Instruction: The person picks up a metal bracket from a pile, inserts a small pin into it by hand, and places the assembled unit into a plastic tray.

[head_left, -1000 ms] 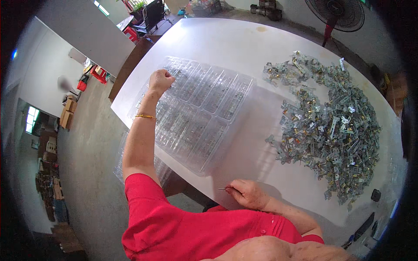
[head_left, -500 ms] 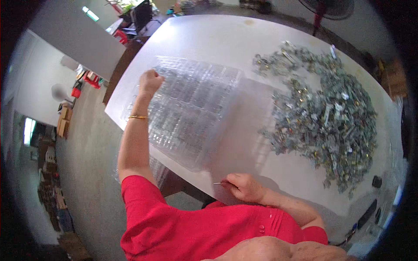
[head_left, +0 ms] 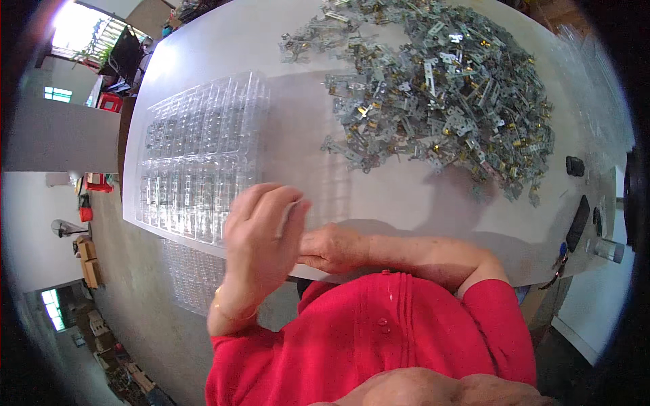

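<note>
Both hands meet at the table edge (head_left: 420,203): left hand (head_left: 261,233) loosely curled, right hand (head_left: 332,247) closed, its contents hidden.

A white table (head_left: 406,196) stands on grey concrete floor (head_left: 135,284), with a bright window (head_left: 84,20) beyond its far-left corner.

Far table edge: a small black block (head_left: 574,166) by the rim.
Right corner: a long black bar (head_left: 577,223) and a clear cylinder (head_left: 609,250), close together.
Floor, my left: a red crate (head_left: 99,182).
</note>
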A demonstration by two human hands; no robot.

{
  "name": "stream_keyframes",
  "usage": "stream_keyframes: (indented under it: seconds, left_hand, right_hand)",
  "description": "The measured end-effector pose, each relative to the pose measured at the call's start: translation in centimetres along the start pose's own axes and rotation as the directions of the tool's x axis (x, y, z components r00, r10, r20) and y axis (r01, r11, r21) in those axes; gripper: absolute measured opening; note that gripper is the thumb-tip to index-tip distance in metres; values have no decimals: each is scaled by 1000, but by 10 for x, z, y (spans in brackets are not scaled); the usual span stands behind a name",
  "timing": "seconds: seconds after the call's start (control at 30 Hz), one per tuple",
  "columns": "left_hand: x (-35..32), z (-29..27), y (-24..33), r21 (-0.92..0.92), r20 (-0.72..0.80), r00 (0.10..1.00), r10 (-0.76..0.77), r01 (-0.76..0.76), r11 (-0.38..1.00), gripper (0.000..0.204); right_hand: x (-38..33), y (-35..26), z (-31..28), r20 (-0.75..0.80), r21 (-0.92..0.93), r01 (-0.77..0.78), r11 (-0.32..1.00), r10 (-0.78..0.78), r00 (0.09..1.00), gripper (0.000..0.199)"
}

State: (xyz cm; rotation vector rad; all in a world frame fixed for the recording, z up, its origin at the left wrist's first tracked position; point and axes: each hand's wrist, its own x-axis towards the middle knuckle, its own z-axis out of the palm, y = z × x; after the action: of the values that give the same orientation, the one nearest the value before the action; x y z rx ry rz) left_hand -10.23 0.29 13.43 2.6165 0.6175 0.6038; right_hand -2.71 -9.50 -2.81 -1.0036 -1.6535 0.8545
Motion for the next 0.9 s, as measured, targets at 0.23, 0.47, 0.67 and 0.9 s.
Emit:
stream_keyframes:
  seconds: [0.23, 0.47, 0.67, 0.9]
  left_hand:
    - [32, 85, -23, 154, 91, 989, 114, -127, 980, 16]
    - [44, 116, -45, 216, 224, 930, 291, -338, 916, 28]
    - [43, 115, -46, 217, 307, 913, 269, -343, 914, 28]
    - [40, 110, -46, 136, 275, 913, 301, -347, 928, 27]
  right_hand:
    - [-7, -8, -6, 97, -23, 3, 1000, -1, 995, 8]
    - [-8, -5, 0, 40, -33, 45, 998, -44, 998, 9]
    - [-7, -8, -3, 14, 16, 60, 998, -60, 998, 9]
    - [-12, -11, -9, 66, 92, -27, 995, 21, 998, 9]
